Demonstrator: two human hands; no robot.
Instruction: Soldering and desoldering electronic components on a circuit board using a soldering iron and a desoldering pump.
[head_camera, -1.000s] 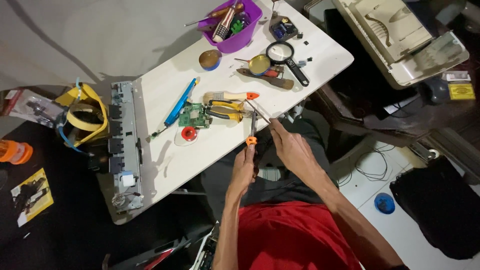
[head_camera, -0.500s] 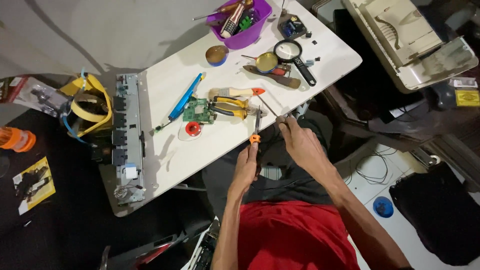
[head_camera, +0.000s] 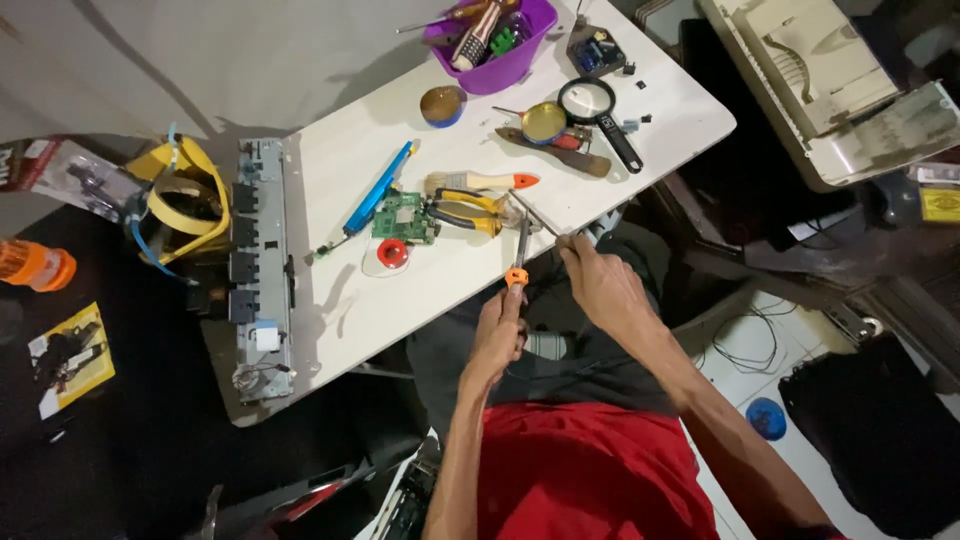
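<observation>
My left hand (head_camera: 497, 335) grips the soldering iron (head_camera: 519, 255); my right hand (head_camera: 600, 285) pinches solder wire (head_camera: 533, 214), both beside the pliers (head_camera: 462, 212).

Bright light on the white desk (head_camera: 640, 120) ahead of the hands, short soft shadows beside the tools, floor around dim, edges slightly stretched, focus fairly sharp

An electronics repair workshop: circuit board (head_camera: 404, 216), pliers (head_camera: 462, 211), magnifying glass (head_camera: 596, 112) on a white table (head_camera: 660, 110).

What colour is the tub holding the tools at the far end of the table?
Purple. The tub shows best in the head view, near the table's far edge.
</observation>
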